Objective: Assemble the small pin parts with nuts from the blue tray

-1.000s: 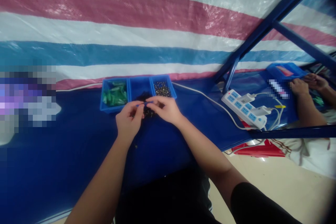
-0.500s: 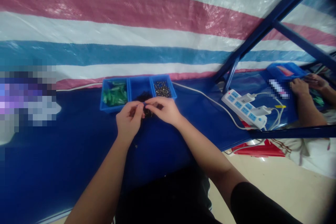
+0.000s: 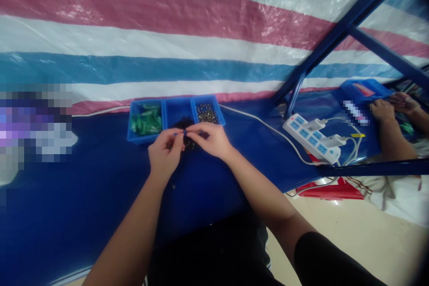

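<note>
Pinching a small blue piece (image 3: pixel 184 132) between fingertips, left hand (image 3: pixel 165 152) and right hand (image 3: pixel 210 139) brought together, thumbs and forefingers closed on it from either side; too small to make out its exact shape, though slim and plastic-looking. Held just above the front edge of the blue plastic tray (image 3: pixel 174 117), over its middle compartment. Hard-walled and rectangular, split into three bins: glossy green pieces (image 3: pixel 146 122) on the left, a heap of dark small parts (image 3: pixel 183 123) in the middle, fine metallic bits (image 3: pixel 207 113) glinting on the right. Resting on a smooth dark blue table cover (image 3: pixel 83 196), slightly sheened. Running from behind the tray, a white cable (image 3: pixel 254 120) to a white power strip (image 3: pixel 311 138) with blue sockets and two plugs seated. Rising beside it, painted blue metal bars (image 3: pixel 338 31) set at angles. Hanging behind, a woven plastic tarp (image 3: pixel 167 31), crinkled and shiny, striped red, white and blue. Working far right beyond the bars, another person's hands (image 3: pixel 392 107) near a blue bin (image 3: pixel 363 89).
</note>
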Action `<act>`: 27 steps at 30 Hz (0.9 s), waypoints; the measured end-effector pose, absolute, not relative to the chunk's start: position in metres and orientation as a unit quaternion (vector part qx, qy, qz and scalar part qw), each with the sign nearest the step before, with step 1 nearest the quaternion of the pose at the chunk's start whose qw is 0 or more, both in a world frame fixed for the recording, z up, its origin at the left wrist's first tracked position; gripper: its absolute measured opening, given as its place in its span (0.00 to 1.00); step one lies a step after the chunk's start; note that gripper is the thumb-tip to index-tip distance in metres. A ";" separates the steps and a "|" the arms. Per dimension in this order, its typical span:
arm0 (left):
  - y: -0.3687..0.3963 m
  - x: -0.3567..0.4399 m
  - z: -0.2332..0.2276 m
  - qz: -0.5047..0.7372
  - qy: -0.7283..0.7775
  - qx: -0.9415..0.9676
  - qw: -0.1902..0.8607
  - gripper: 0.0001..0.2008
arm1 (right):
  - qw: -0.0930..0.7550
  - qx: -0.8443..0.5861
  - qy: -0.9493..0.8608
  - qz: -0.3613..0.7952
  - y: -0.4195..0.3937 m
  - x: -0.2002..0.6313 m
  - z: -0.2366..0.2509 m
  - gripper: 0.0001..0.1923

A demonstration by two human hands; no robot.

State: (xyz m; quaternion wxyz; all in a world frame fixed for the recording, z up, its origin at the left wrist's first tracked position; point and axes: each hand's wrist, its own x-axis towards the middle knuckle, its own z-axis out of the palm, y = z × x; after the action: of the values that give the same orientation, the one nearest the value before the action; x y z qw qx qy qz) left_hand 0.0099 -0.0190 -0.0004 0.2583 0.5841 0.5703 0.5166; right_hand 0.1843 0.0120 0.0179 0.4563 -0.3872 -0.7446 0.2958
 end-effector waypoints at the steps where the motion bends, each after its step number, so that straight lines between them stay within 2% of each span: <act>1: -0.019 0.010 0.000 0.517 0.571 0.583 0.259 0.10 | 0.456 -0.384 -0.746 0.298 0.012 0.184 0.018 0.11; 19: -0.019 0.010 -0.001 0.516 0.565 0.583 0.272 0.09 | 0.469 -0.400 -0.732 0.290 0.011 0.182 0.016 0.10; 27: -0.019 0.010 -0.001 0.522 0.555 0.569 0.309 0.11 | 0.471 -0.402 -0.731 0.286 0.011 0.183 0.016 0.10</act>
State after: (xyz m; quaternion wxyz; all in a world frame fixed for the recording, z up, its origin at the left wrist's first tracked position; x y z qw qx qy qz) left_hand 0.0104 -0.0191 -0.0009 0.3093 0.5693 0.5549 0.5218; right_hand 0.1827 0.0109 0.0155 0.4711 -0.4022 -0.7310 0.2863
